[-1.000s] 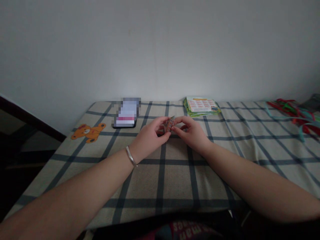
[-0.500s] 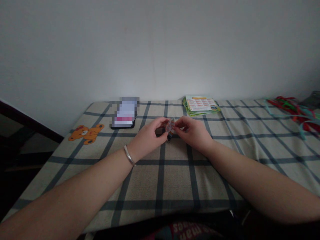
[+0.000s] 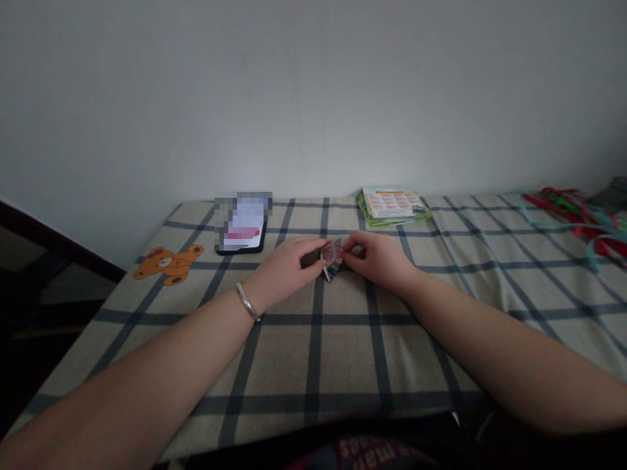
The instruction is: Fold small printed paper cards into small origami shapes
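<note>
A small folded piece of printed paper (image 3: 332, 256) with red and white markings sits between both my hands, low over the checked cloth (image 3: 313, 339). My left hand (image 3: 281, 271) pinches its left side with fingers closed; a silver bangle circles that wrist. From the right, my right hand (image 3: 375, 258) pinches the paper's other edge between fingertips and thumb. Both forearms rest on the cloth.
A phone (image 3: 242, 228) with a lit screen lies at the back left. A stack of printed leaflets (image 3: 393, 206) lies at the back centre. Red, green and teal strips (image 3: 578, 215) lie at the far right. An orange bear patch (image 3: 169, 262) marks the cloth's left side. A wall stands behind.
Both hands have lowered the folded paper toward the cloth, and my left fingers have flattened along it. The paper has turned, showing a lighter face.
</note>
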`<state>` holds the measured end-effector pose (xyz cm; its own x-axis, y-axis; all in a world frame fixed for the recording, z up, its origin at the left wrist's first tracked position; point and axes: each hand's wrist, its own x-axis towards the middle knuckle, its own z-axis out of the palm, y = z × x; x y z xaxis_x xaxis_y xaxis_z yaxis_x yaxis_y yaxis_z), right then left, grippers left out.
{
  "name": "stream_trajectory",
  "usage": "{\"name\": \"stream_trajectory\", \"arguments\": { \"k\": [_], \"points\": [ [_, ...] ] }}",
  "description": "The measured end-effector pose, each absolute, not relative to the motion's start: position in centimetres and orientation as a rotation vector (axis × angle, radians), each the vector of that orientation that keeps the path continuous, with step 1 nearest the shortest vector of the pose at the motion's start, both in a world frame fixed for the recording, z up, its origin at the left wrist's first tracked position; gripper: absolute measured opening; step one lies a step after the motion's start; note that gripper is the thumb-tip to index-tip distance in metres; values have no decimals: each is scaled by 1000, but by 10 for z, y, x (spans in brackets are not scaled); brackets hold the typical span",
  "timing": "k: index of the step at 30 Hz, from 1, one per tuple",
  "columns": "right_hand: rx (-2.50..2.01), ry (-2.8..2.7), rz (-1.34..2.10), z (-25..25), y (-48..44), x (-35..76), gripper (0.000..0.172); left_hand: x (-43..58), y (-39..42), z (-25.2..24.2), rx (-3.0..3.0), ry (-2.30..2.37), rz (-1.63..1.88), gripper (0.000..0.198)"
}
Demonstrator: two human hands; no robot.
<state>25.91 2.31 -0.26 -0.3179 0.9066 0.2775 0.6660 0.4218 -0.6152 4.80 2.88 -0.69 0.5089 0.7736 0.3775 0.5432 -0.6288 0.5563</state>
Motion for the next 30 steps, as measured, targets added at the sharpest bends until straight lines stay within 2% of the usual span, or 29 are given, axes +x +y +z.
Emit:
{"name": "stream_trajectory", "arguments": {
  "k": [11,22,30],
  "points": [
    [-1298,-2313,167,-2,25,264,6,47,30,-1,2459,1040,796,28],
    [-1286,-2211,364,0,23,264,11,43,32,1,2470,1019,759,31],
    [-1146,-2516,-10,7,25,268,12,35,39,-1,2620,883,688,26]
  ]
}}
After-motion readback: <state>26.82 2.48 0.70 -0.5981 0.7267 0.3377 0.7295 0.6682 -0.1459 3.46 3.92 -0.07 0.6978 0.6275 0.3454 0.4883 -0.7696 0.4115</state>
